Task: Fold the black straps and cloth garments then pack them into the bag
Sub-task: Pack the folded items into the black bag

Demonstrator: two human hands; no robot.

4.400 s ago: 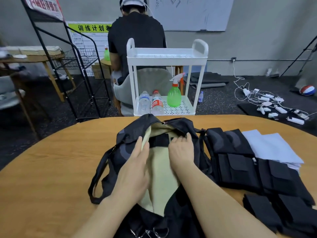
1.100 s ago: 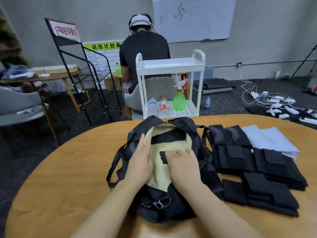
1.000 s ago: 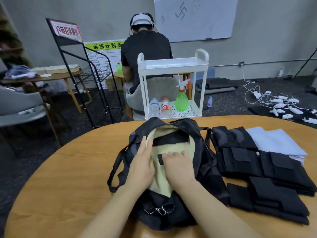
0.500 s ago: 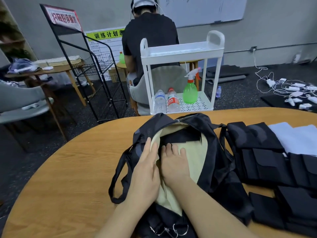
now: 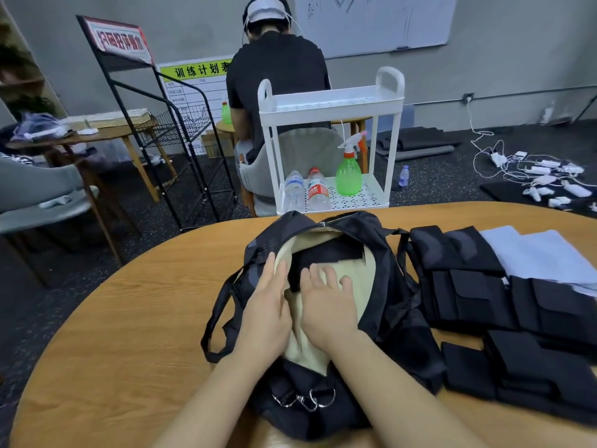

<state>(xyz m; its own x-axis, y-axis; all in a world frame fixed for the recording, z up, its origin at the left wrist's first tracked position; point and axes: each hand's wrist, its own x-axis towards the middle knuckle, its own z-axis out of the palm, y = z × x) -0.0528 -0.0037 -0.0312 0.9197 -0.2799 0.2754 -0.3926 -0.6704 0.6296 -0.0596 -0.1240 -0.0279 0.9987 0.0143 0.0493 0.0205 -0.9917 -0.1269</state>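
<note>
Since half a second ago your right hand (image 5: 326,305) has slid a little toward the bag's right side and its fingers have spread; your left hand (image 5: 268,313) has hardly shifted; both lie flat, fingers straight, gripping nothing. The black bag (image 5: 400,305) lies open at the middle of the bench (image 5: 129,334), its mouth toward the far edge; your left palm rests along the left rim of the opening, fingertips on the cream lining (image 5: 358,279); your right palm presses down on the lining inside, its fingertips touching a black strap (image 5: 326,253) already packed near the far end of the opening. A black carry loop (image 5: 216,318) of the bag trails over the bench to the left; metal rings (image 5: 307,399) hang at the bag's near end.

To the right of the bag, just beside it, folded black garments (image 5: 478,286) lie in a row toward the right edge; more folded black pieces (image 5: 517,370) sit nearer the front edge; a pale folded cloth (image 5: 542,257) lies at the far right, partly under the black stack.

Beyond the far edge stands a white trolley (image 5: 332,101) with two water bottles (image 5: 307,192) and a green spray bottle (image 5: 349,176) on its lower shelf; behind it a person (image 5: 277,79) in a black shirt sits facing away.
</note>
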